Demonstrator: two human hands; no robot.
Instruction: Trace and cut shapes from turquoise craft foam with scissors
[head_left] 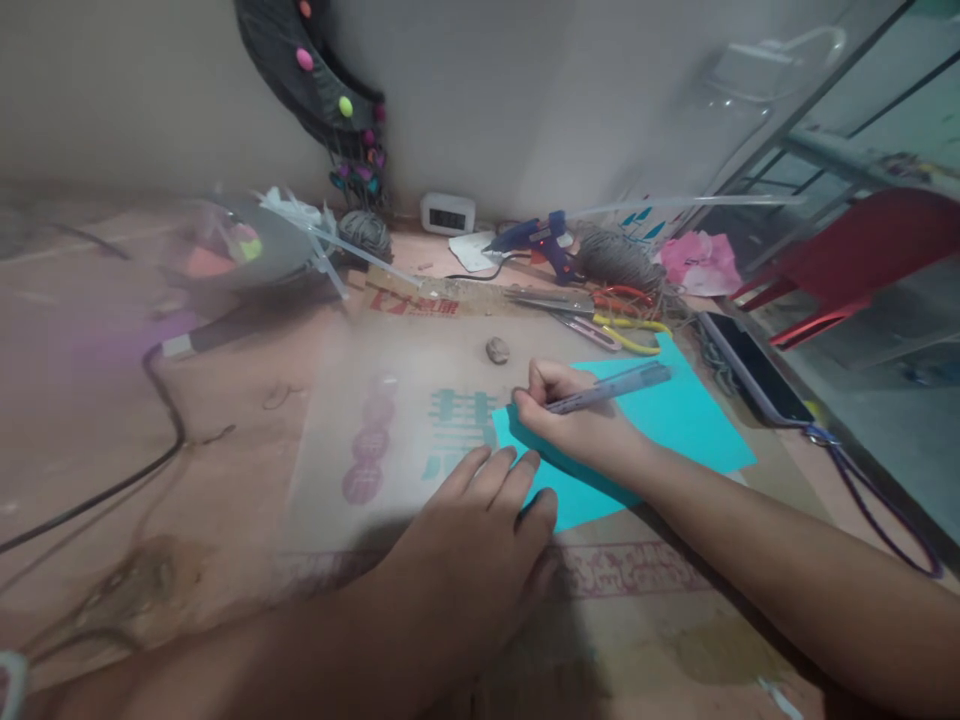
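A bright turquoise sheet of paper lies on a printed cardboard sheet in front of me. My right hand grips a pen over the paper's left part, its tip hidden behind my fingers. Flat at the paper's lower left edge rests my left hand, fingers stretched out and holding nothing. A small greyish lump sits on the cardboard just beyond my right hand.
Behind the paper lie scissors with yellow handles, a blue glue gun, grey yarn and a white digital clock. A phone with a strap is at the right edge. A black cable runs along the left; a red chair stands beyond.
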